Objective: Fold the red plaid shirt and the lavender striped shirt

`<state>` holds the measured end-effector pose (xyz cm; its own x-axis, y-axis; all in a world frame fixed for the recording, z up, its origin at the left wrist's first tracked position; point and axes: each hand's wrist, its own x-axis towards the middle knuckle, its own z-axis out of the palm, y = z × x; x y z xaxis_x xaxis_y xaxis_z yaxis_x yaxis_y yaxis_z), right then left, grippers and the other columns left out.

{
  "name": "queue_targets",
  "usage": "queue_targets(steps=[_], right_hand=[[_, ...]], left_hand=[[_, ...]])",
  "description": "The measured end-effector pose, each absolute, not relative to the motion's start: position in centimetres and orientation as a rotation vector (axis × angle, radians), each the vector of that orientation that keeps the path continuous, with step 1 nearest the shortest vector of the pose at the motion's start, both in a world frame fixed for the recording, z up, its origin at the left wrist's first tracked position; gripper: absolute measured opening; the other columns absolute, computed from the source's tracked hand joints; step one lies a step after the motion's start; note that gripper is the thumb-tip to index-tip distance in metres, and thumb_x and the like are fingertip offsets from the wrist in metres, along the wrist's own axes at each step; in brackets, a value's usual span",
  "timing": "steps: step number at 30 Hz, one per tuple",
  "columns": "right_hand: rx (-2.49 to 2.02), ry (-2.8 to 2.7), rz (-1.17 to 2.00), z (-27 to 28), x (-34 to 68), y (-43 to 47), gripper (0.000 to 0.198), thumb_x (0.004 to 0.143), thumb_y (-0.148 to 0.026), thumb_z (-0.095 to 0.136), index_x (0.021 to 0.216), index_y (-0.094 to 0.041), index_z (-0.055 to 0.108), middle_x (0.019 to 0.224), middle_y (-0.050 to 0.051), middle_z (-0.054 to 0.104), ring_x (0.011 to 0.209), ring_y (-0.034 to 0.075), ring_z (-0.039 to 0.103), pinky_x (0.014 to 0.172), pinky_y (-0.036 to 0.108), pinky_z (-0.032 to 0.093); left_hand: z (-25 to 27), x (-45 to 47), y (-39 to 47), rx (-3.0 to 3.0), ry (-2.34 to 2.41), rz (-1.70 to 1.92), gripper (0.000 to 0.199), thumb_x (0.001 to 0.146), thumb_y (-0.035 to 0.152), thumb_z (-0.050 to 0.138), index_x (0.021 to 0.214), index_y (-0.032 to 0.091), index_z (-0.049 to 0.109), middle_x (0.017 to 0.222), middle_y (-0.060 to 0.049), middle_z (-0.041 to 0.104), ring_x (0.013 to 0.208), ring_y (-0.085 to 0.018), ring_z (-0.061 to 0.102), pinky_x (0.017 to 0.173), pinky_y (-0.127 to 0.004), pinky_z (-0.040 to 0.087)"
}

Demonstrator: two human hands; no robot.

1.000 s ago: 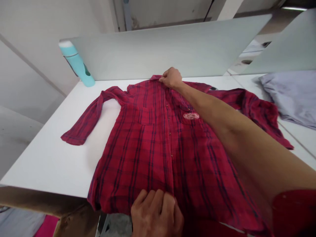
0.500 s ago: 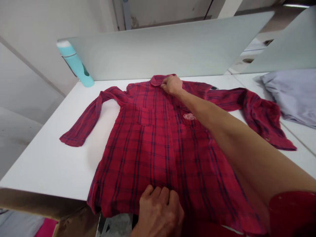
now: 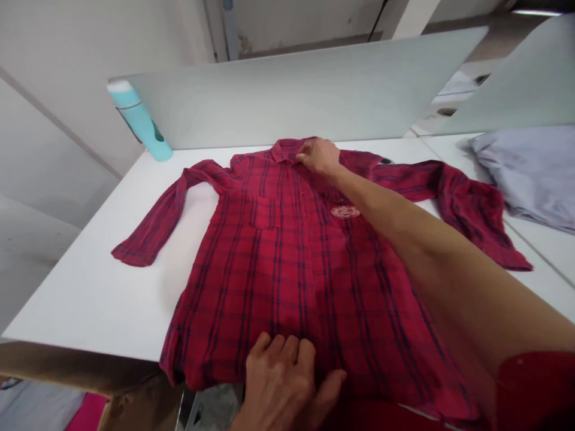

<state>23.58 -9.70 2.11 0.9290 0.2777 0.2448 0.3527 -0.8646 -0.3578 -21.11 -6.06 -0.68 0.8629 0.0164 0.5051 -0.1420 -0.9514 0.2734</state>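
A red plaid shirt [image 3: 251, 269] lies front up, with its collar at the far side and its hem hanging over the near table edge. One sleeve stretches left; the other lies bent to the right. Near the collar, my right hand [image 3: 320, 157] pinches the edge of the shirt's front with thumb and fingertips together. At the hem, my left hand [image 3: 285, 377] rests on the cloth, its thumb spread away from bent fingers. A white round print [image 3: 345, 212] shows by the chest pocket, partly under my right forearm.
A light blue bottle-shaped holder [image 3: 141, 123] stands at the back left of the white table [image 3: 85, 281]. A pale panel [image 3: 287, 96] rises behind the shirt. Folded grey cloth [image 3: 530, 173] lies at the right. Below the left edge is an open box [image 3: 144, 401].
My left thumb has spread out to the right, away from the hem. My right hand has shifted slightly right of the collar. The shirt has barely moved.
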Motion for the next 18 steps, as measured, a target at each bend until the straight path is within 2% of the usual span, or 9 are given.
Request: queue_targets(steps=[2, 7, 13, 18], right_hand=[[-2.658, -0.455, -0.282, 2.8, 23.3, -10.7, 0.032, 0.095, -0.03, 0.062, 0.119, -0.018, 0.079, 0.117, 0.015, 0.076, 0.113, 0.034, 0.066, 0.1, 0.048, 0.053], [-2.664, -0.382, -0.262, 3.9, 21.5, -14.6, 0.033, 0.094, -0.022, 0.059, 0.118, -0.017, 0.08, 0.118, 0.017, 0.076, 0.109, 0.033, 0.068, 0.093, 0.042, 0.051], [-2.688, -0.313, -0.226, 4.1, 19.6, -17.1, 0.034, 0.092, -0.017, 0.06, 0.117, -0.016, 0.082, 0.115, 0.02, 0.078, 0.1, 0.031, 0.069, 0.084, 0.039, 0.05], [-2.687, -0.384, -0.231, 4.7, 19.9, -14.9, 0.032, 0.092, -0.022, 0.062, 0.117, -0.017, 0.083, 0.114, 0.016, 0.078, 0.105, 0.033, 0.07, 0.09, 0.041, 0.054]], left_hand=[[-0.6, -21.5, -5.7, 2.727, -0.067, 0.763, 0.033, 0.098, 0.04, 0.062, 0.072, 0.024, 0.05, 0.061, 0.004, 0.057, 0.057, -0.017, 0.059, 0.064, -0.037, 0.037], [-0.6, -22.1, -5.8, 2.683, -0.025, 0.849, 0.022, 0.103, 0.036, 0.056, 0.086, 0.022, 0.059, 0.068, 0.002, 0.064, 0.062, -0.018, 0.06, 0.068, -0.036, 0.04], [-0.8, -21.5, -7.2, 2.752, -0.091, 0.832, 0.021, 0.092, 0.038, 0.072, 0.087, 0.021, 0.06, 0.073, 0.002, 0.063, 0.066, -0.018, 0.062, 0.067, -0.036, 0.044], [-1.4, -21.5, -7.4, 2.776, -0.064, 0.834, 0.009, 0.09, 0.025, 0.067, 0.089, 0.022, 0.059, 0.073, 0.002, 0.06, 0.066, -0.018, 0.059, 0.067, -0.037, 0.043]])
